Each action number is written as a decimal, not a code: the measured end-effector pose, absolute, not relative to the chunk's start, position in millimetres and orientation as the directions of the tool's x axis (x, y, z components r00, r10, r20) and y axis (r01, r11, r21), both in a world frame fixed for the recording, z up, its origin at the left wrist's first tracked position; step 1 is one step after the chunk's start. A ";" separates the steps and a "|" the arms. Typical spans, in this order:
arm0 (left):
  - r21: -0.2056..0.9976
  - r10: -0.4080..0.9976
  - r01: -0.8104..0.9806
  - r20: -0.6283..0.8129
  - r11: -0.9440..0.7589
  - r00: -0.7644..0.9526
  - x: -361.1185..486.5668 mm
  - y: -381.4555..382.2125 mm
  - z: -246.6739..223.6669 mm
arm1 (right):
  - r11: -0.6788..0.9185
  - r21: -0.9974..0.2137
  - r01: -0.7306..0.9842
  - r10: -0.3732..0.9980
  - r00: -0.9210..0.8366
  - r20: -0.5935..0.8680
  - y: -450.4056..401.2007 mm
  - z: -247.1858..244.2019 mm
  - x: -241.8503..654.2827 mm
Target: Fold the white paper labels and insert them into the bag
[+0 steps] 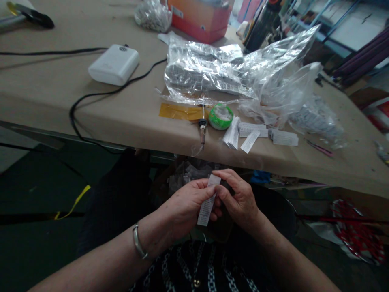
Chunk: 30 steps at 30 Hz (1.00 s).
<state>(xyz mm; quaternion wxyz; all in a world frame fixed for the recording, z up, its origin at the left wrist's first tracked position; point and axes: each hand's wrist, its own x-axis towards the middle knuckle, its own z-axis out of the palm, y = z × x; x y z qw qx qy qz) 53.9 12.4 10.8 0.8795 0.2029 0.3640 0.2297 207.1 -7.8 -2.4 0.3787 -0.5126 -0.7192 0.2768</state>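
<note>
A narrow white printed label strip (205, 210) is held between both hands, below the table's front edge. My left hand (190, 202) is closed around its middle, thumb on top. My right hand (238, 196) pinches the strip near its upper end with thumb and forefinger. On the table lie a fanned bundle of white strips (232, 134), a single loose strip (250, 141) and a stack of labels (284, 137). A soldering iron (202, 127) points toward the front edge, beside a green round tin (221, 117).
Clear plastic bags (209, 73) cover the table's middle. A white power bank (114, 65) with a black cable sits to the left, and pink tweezers (319, 148) lie at the right. An orange box (199, 20) stands behind. Below the edge is a container of scraps (191, 170).
</note>
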 end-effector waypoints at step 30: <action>0.605 0.658 -0.313 -0.512 0.732 0.552 48.0 12.6 -4.1 | 0.182 -0.876 0.446 0.982 -0.127 0.140 3.8 -6.3 192.9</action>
